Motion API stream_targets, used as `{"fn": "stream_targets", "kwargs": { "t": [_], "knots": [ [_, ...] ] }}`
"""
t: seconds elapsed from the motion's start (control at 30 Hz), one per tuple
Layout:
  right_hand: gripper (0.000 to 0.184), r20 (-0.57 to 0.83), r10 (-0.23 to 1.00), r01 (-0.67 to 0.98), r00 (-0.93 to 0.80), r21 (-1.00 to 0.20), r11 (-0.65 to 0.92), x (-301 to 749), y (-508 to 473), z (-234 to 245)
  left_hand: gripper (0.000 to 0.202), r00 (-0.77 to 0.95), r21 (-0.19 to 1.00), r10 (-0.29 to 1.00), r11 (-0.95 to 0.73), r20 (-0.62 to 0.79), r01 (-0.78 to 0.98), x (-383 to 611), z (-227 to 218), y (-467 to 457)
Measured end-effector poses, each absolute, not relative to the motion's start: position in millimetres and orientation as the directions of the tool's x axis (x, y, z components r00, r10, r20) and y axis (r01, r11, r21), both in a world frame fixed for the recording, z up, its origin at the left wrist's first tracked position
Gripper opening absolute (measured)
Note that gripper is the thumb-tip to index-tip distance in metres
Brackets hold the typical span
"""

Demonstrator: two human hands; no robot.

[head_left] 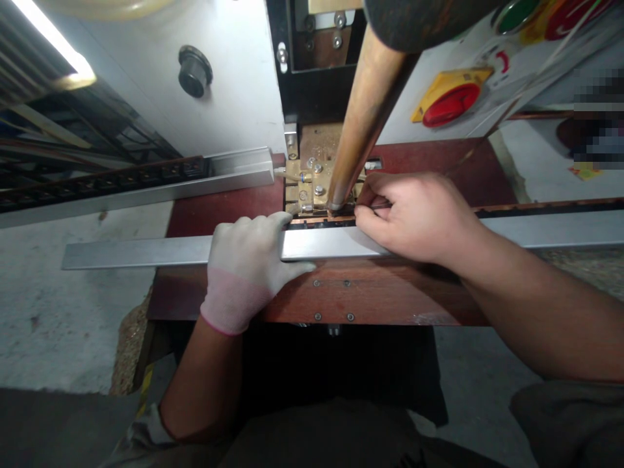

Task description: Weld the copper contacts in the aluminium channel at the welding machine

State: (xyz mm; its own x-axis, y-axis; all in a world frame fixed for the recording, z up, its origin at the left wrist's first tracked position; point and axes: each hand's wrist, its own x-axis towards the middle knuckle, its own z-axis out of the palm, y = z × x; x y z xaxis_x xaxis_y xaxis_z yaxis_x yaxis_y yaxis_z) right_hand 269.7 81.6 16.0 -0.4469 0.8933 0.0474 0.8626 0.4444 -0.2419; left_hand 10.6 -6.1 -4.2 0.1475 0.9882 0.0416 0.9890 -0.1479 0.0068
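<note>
My left hand (pixel 248 260), in a white and pink glove, is wrapped over a long silver metal rail (pixel 319 244), thumb along its near side. A dark strip with a copper-coloured edge (pixel 312 222) runs along the rail's far side. My bare right hand (pixel 414 214) is closed in a pinch at the rail's far edge; what sits between its fingertips is too small to make out. Just left of those fingertips, a thick copper-coloured rod (pixel 363 117) slants down, its narrow tip at the strip. Behind the strip lies a brass fixture block (pixel 312 175) with screws.
A reddish-brown board (pixel 385 292) lies under the rail. Another silver channel (pixel 238 169) holding a dark strip rests at the back left. The white machine housing carries a black knob (pixel 194 71) and a red rotary switch (pixel 451 104) on yellow.
</note>
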Motion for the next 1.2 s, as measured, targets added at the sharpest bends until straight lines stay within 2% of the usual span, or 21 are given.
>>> {"fn": "stream_targets", "kwargs": {
  "t": [0.3,0.5,0.7,0.9,1.2],
  "knots": [
    [0.024,0.065,0.888,0.846,-0.455,-0.281,0.454,265.0,72.1,18.8,0.083,0.130,0.013,0.986,-0.132,0.104,0.991,39.3,-8.7,-11.1],
    [0.020,0.062,0.881,0.843,-0.469,-0.267,0.467,266.7,70.6,17.6,0.072,0.103,0.047,0.990,-0.108,0.101,0.993,51.6,-9.3,-13.6],
    [0.013,0.067,0.875,0.835,-0.479,-0.274,0.478,266.9,70.9,16.4,0.068,0.078,0.073,0.992,-0.085,0.095,0.994,52.5,-10.1,-11.4],
    [0.019,0.049,0.879,0.845,-0.474,-0.254,0.470,265.2,69.5,18.2,0.067,0.068,0.070,0.990,-0.077,0.121,0.995,52.3,-10.9,-13.5],
    [0.012,0.057,0.855,0.821,-0.516,-0.253,0.512,266.4,69.9,14.5,0.066,0.093,0.064,0.990,-0.100,0.111,0.993,51.8,-11.4,-13.8]
  ]
}}
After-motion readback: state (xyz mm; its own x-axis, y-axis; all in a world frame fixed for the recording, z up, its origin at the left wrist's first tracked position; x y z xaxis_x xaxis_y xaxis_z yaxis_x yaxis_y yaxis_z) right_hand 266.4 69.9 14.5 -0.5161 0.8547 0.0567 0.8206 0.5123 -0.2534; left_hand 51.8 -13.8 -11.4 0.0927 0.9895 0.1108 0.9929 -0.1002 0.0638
